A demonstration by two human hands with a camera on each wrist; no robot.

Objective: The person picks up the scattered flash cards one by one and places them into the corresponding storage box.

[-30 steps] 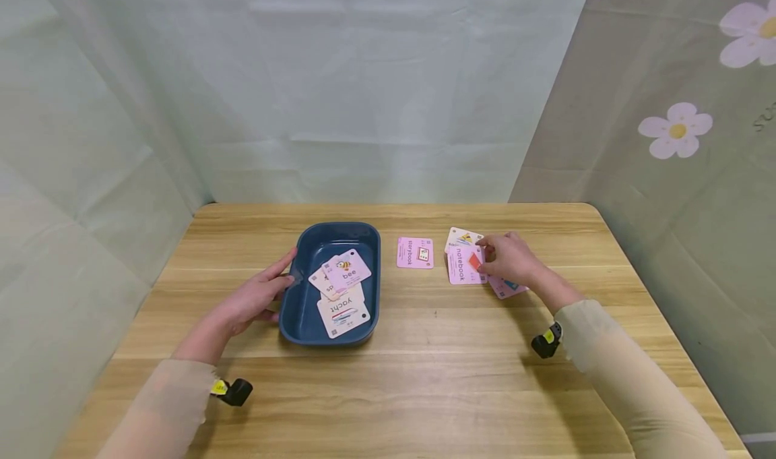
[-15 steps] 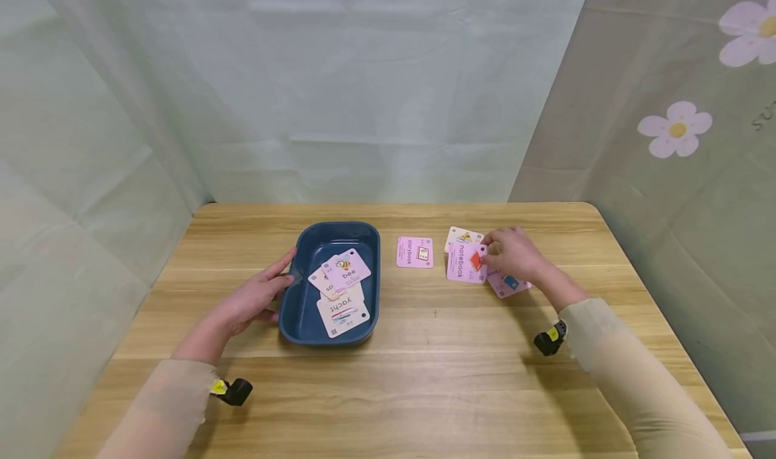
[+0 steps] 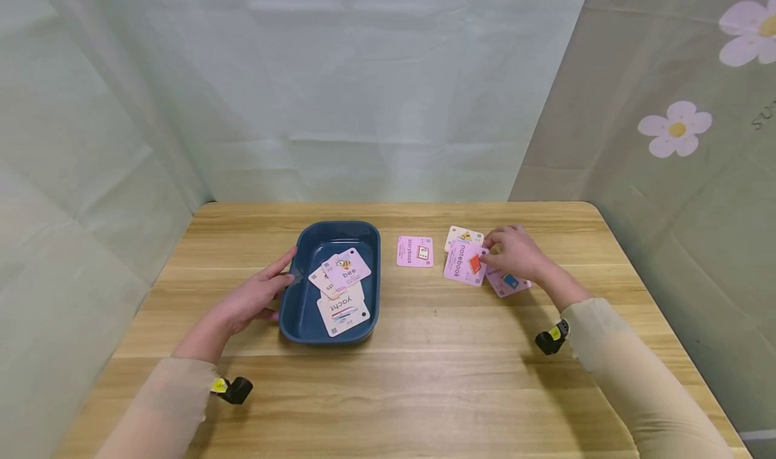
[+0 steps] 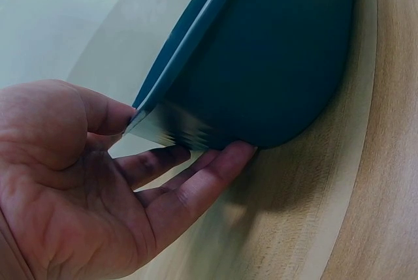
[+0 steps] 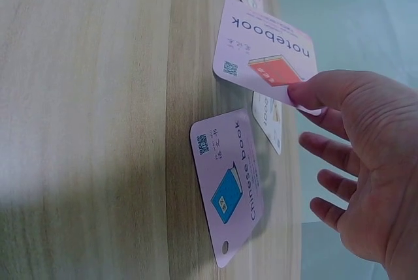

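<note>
My right hand (image 3: 515,251) pinches a pink notebook flashcard (image 5: 264,51) between thumb and index finger, tilted above the wooden table. Below it, in the right wrist view, lies a pink Chinese book flashcard (image 5: 228,182). A white flashcard with a boat picture (image 3: 465,235) is partly covered by the notebook card. My left hand (image 3: 257,297) holds the left side of a dark blue plastic tub (image 3: 374,290), thumb at its rim and fingers against its outer wall. In the tub lie a bee card (image 3: 347,270), a yacht card (image 3: 344,316) and other partly hidden cards.
A pink storybook flashcard (image 3: 415,251) lies flat between the tub and the right-hand cards. The wooden table (image 3: 424,391) ends at pale hanging cloth (image 3: 388,108) behind and at both sides. Each wrist carries a small black camera (image 3: 550,339).
The notebook card has been lifted by its right edge and turned slightly, and now shifts a little left. My right hand has drawn back slightly to the right. The left hand and tub stay put.
</note>
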